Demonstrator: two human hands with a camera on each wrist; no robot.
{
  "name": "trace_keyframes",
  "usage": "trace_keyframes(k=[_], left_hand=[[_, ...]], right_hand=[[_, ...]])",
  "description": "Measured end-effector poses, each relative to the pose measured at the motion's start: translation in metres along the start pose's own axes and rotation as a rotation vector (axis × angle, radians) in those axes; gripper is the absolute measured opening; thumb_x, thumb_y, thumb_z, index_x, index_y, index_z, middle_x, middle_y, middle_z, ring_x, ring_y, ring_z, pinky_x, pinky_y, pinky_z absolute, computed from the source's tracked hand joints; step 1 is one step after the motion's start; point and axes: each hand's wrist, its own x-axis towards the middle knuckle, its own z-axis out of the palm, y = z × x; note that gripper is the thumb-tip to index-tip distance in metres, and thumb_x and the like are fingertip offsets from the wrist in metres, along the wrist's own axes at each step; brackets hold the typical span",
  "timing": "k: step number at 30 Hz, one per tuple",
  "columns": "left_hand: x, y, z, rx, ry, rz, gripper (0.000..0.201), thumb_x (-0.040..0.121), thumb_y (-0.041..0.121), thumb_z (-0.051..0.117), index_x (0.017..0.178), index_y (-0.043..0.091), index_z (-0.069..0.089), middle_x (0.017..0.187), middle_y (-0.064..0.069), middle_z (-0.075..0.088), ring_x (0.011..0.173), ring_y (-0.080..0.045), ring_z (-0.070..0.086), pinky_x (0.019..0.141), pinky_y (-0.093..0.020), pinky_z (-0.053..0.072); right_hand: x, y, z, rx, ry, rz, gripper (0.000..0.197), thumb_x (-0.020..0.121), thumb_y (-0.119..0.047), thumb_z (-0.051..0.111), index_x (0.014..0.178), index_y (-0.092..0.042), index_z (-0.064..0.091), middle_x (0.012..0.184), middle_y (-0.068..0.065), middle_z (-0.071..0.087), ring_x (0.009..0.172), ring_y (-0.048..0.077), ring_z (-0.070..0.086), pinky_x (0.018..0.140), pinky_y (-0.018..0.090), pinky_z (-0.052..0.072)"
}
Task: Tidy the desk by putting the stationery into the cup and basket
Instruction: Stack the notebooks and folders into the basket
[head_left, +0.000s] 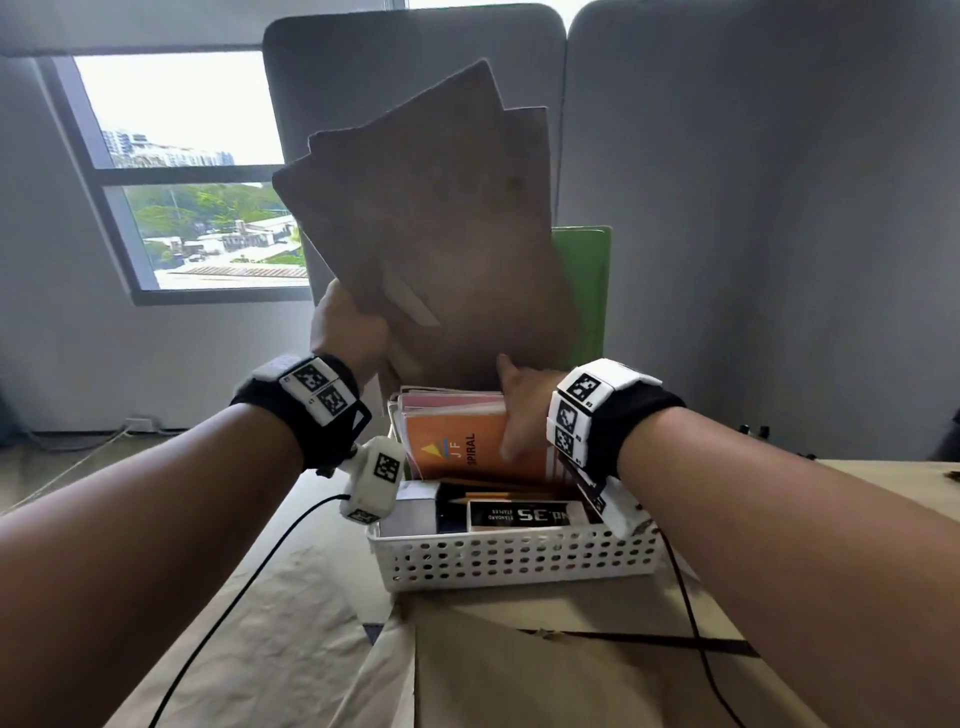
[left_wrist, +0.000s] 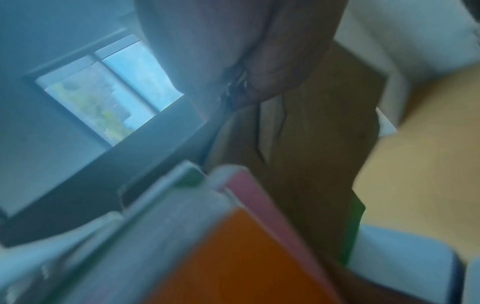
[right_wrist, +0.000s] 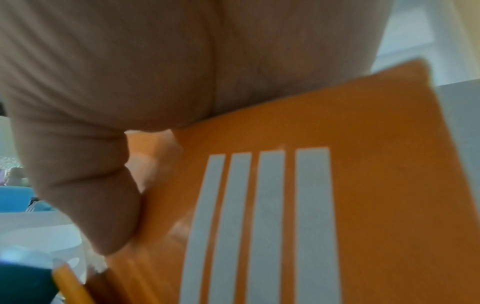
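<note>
I lower brown envelopes (head_left: 436, 228) behind notebooks in the white basket (head_left: 514, 558) on the worktop (head_left: 519, 675)

My left hand (head_left: 350, 332) pinches the envelopes' bottom corner; light and floppy, they seem best held low at the edge. My right hand (head_left: 524, 410) grips the stiff orange notebook (head_left: 457, 447), tilting it forward

Daylight from the window (head_left: 192, 171) backlights the dim head view; both wrist views are blurred.

The worktop (head_left: 519, 675) and basket (head_left: 514, 558) are seen from above by the head camera, facing forward, while the orange notebook (right_wrist: 337, 123), shared by all views, is shown blurred from very near by both wrist cameras.
</note>
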Motion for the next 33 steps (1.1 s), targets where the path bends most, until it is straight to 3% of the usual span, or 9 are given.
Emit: trace_keyframes(k=[4,7,11,13,15,18,24,29,33], left_hand=[[-0.020,0.013,0.013,-0.014,-0.140,-0.088,0.041,0.062,0.011,0.069,0.101,0.023,0.074,0.092,0.000,0.078,0.087,-0.025,0.076,0.077,-0.051,0.064],[-0.026,0.019,0.018,0.086,-0.246,-0.204,0.006,0.078,0.018,0.076,0.080,0.018,0.070,0.079,-0.006,0.070,0.075,-0.025,0.067,0.081,-0.049,0.062],[-0.005,0.008,0.017,0.347,-0.283,-0.187,0.008,0.079,0.007,0.065,0.077,0.015,0.065,0.081,-0.016,0.070,0.076,-0.038,0.073,0.071,-0.062,0.062],[0.000,0.004,0.014,0.505,-0.354,-0.183,0.015,0.075,0.006,0.061,0.085,0.009,0.071,0.088,-0.021,0.074,0.085,-0.041,0.075,0.072,-0.056,0.063],[-0.009,0.012,0.009,0.687,-0.443,-0.201,0.016,0.087,0.004,0.064,0.099,-0.002,0.071,0.091,-0.017,0.074,0.088,-0.035,0.075,0.079,-0.043,0.064],[-0.012,0.006,0.009,0.769,-0.537,-0.236,0.017,0.098,0.002,0.057,0.109,-0.007,0.067,0.086,-0.010,0.065,0.076,-0.028,0.067,0.077,-0.034,0.061],[-0.012,0.000,0.000,0.694,-0.625,-0.312,0.009,0.100,-0.004,0.053,0.102,0.002,0.060,0.077,-0.008,0.066,0.045,-0.009,0.065,0.049,-0.022,0.054],[-0.015,-0.012,-0.002,0.800,-0.638,-0.130,0.021,0.096,-0.005,0.054,0.081,0.005,0.064,0.073,-0.007,0.070,0.074,-0.024,0.075,0.062,-0.027,0.060],[-0.024,-0.028,0.000,0.840,-0.711,0.027,0.017,0.099,0.005,0.056,0.090,0.008,0.071,0.091,-0.014,0.070,0.085,-0.027,0.063,0.075,-0.029,0.047]], right_hand=[[0.000,-0.001,0.003,-0.089,-0.003,-0.018,0.071,0.070,-0.046,0.077,0.131,-0.019,0.051,0.129,0.008,0.056,0.115,0.031,0.060,0.087,0.037,0.050],[0.000,0.002,0.005,-0.146,0.001,-0.037,0.070,0.068,-0.050,0.076,0.128,-0.023,0.051,0.127,0.008,0.054,0.119,0.033,0.053,0.091,0.042,0.045],[-0.004,0.001,0.006,-0.273,0.038,-0.078,0.072,0.063,-0.055,0.074,0.125,-0.027,0.052,0.125,0.006,0.050,0.119,0.032,0.048,0.095,0.049,0.041],[-0.005,0.004,0.003,-0.342,0.069,-0.117,0.067,0.067,-0.059,0.071,0.123,-0.027,0.056,0.122,0.006,0.051,0.118,0.032,0.049,0.095,0.049,0.041],[-0.004,0.008,-0.005,-0.365,0.106,-0.144,0.058,0.073,-0.061,0.066,0.121,-0.029,0.059,0.121,0.005,0.052,0.117,0.032,0.049,0.095,0.049,0.038],[0.002,0.009,-0.014,-0.336,0.111,-0.121,0.053,0.077,-0.047,0.068,0.126,-0.028,0.059,0.123,0.007,0.055,0.118,0.034,0.053,0.088,0.042,0.038],[0.011,0.009,-0.009,-0.208,0.013,-0.137,0.062,0.072,-0.037,0.082,0.126,-0.023,0.055,0.119,0.002,0.067,0.108,0.027,0.065,0.073,0.031,0.037],[0.015,0.009,-0.012,-0.214,-0.023,-0.143,0.056,0.075,-0.041,0.084,0.121,-0.016,0.064,0.117,0.005,0.070,0.105,0.027,0.067,0.079,0.030,0.050],[0.014,0.015,-0.008,-0.221,0.013,-0.132,0.052,0.087,-0.033,0.072,0.134,-0.016,0.058,0.130,0.005,0.065,0.116,0.028,0.064,0.091,0.032,0.050]])
